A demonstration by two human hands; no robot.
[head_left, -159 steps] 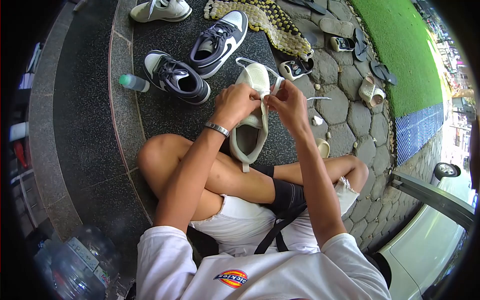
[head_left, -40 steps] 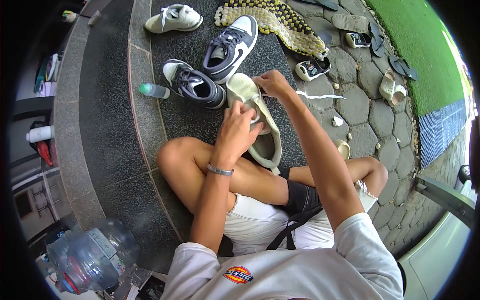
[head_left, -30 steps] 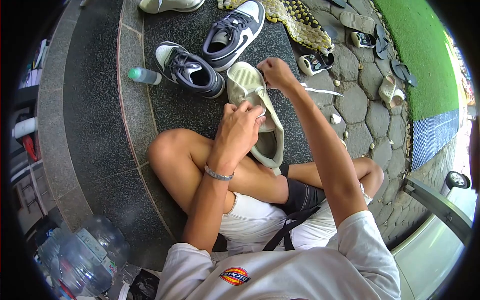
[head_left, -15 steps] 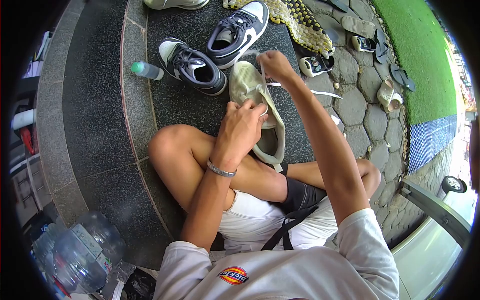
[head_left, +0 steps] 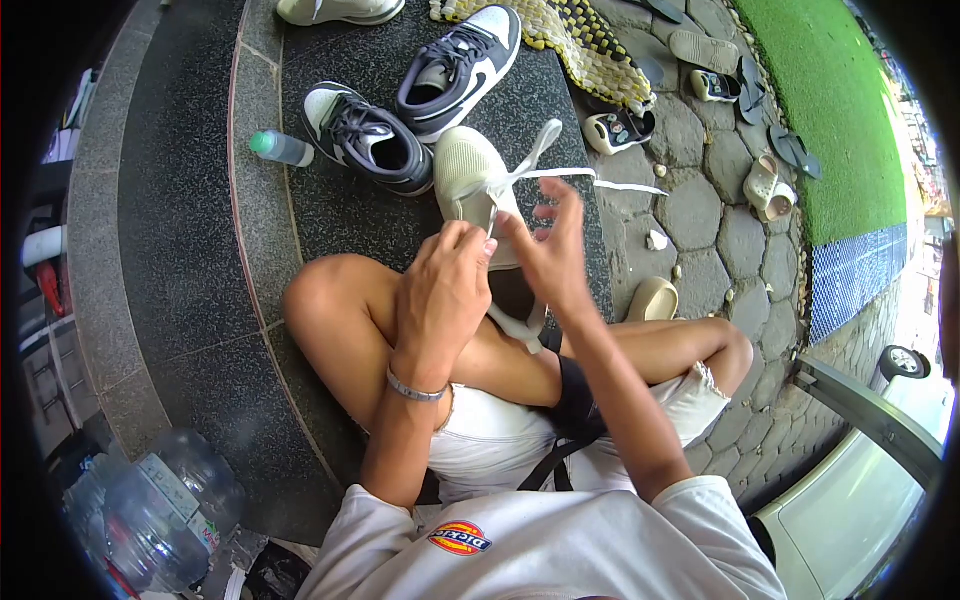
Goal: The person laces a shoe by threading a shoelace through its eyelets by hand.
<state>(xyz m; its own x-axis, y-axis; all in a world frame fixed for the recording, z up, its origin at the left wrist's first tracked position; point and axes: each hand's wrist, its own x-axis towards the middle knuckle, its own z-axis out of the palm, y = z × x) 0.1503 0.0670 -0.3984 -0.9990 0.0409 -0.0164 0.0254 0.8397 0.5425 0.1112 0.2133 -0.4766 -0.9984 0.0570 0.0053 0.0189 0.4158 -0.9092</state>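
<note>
A cream shoe (head_left: 462,158) lies on the dark stone step in front of my crossed legs, its toe pointing away. White shoelace (head_left: 543,143) runs through its upper eyelets, with one loop standing up and a long end trailing to the right. My left hand (head_left: 445,285) is closed in a pinch at the shoe's left side, where a strand of lace reaches its fingertips. Over the right side of the opening, my right hand (head_left: 553,240) has its fingers apart and nothing visible in them. Both hands partly cover the shoe's middle.
Two dark grey and white sneakers (head_left: 462,70) stand beyond the shoe, near a green-capped bottle (head_left: 281,148). A woven mat (head_left: 600,60) lies at the step's far edge. Sandals and clogs (head_left: 618,132) are scattered on the stone paving. Large clear plastic bottles (head_left: 160,515) sit at lower left.
My right hand has let go of the lace it was pulling up and come down toward me, its fingers opening. My left hand has shifted slightly left and nearer; the lace now lies looped rightward.
</note>
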